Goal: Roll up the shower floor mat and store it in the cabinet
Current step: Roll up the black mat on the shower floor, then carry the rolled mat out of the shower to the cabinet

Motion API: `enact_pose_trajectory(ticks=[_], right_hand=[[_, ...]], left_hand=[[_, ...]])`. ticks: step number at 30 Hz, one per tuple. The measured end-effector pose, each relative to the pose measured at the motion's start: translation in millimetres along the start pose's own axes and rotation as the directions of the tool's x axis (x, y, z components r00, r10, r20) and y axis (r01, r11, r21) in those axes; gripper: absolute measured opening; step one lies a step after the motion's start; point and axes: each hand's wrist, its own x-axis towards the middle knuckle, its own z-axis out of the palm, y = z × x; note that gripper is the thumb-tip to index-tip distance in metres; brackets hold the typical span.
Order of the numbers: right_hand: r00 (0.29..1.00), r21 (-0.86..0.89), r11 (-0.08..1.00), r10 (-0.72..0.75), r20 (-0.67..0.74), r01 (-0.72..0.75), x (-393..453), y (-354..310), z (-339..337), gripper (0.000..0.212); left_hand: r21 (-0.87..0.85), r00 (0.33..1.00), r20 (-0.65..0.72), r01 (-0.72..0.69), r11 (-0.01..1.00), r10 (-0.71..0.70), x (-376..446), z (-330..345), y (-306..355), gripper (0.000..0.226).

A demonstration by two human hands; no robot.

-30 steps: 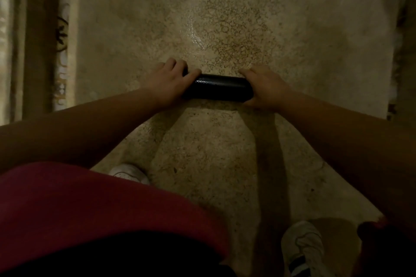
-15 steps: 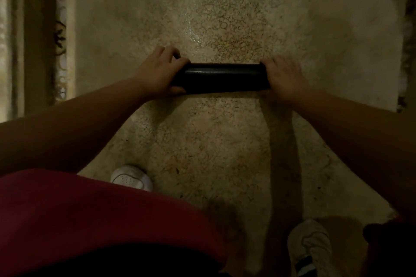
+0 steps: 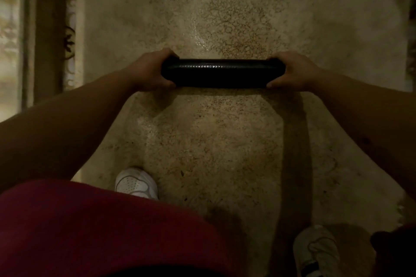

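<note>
Rolled black shower mat (image 3: pixel 222 73) at frame centre, over the stone floor (image 3: pixel 225 153), left hand (image 3: pixel 150 71) & right hand (image 3: pixel 292 72) each clamped on an end; slack grip = roll could spring open.

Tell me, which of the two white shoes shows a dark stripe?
The white shoe at bottom right, under the right arm; the other white shoe, beside the red garment, looks plain white.

Dim, warm light here; a wet-looking glare spot glints on the floor (image 3: pixel 200 39), long arm shadows fall toward the camera, the left edge smears into blur, corners sink into murk
</note>
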Motion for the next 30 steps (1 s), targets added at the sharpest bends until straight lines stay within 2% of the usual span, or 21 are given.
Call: enact_pose_trajectory(ticks=[4, 7, 8, 11, 14, 17, 19, 22, 27, 30], right_hand=[[0.992, 0.337, 0.934, 0.103, 0.073, -0.122, -8, -1, -5, 0.061], [0.982, 0.646, 0.74, 0.162, 0.096, -0.185, -12, -5, -7, 0.057], [0.977, 0.715, 0.668, 0.174, 0.12, -0.207, -13, -5, -8, 0.056], [0.969, 0.839, 0.49, 0.183, 0.166, -0.236, -18, -4, -3, 0.05], [0.972, 0.909, 0.373, 0.206, 0.113, -0.184, -23, -9, 5, 0.035], [0.975, 0.918, 0.363, 0.203, 0.092, -0.162, -26, -17, 11, 0.028], [0.977, 0.911, 0.38, 0.194, 0.09, -0.159, -28, -20, 12, 0.025], [0.973, 0.924, 0.35, 0.215, 0.08, -0.154, -34, -26, 9, 0.027], [0.962, 0.942, 0.298, 0.263, 0.075, -0.155, -61, -49, -28, 0.024], [0.956, 0.956, 0.259, 0.286, 0.061, -0.138, -96, -74, -68, 0.019]], left_hand=[[-0.152, 0.996, 0.026, 0.084, 0.985, -0.081, -7, -12, -5, 0.061], [-0.371, 0.99, -0.002, 0.132, 0.919, -0.143, -21, -16, -10, 0.053], [-0.491, 0.986, 0.004, 0.147, 0.859, -0.167, -25, -15, -11, 0.047], [-0.792, 0.971, 0.07, 0.194, 0.579, -0.23, -36, -4, -11, 0.041], [-0.913, 0.943, 0.02, 0.152, 0.378, -0.332, -40, 14, -9, 0.034], [-0.956, 0.919, 0.003, 0.118, 0.267, -0.395, -42, 22, -6, 0.022], [-0.962, 0.917, 0.022, 0.127, 0.241, -0.398, -46, 22, -3, 0.019], [-0.969, 0.906, 0.038, 0.136, 0.205, -0.421, -51, 14, 6, 0.025], [-0.95, 0.916, 0.022, 0.145, 0.278, -0.401, -75, -29, 50, 0.03], [-0.935, 0.92, 0.004, 0.142, 0.324, -0.391, -100, -79, 87, 0.035]])
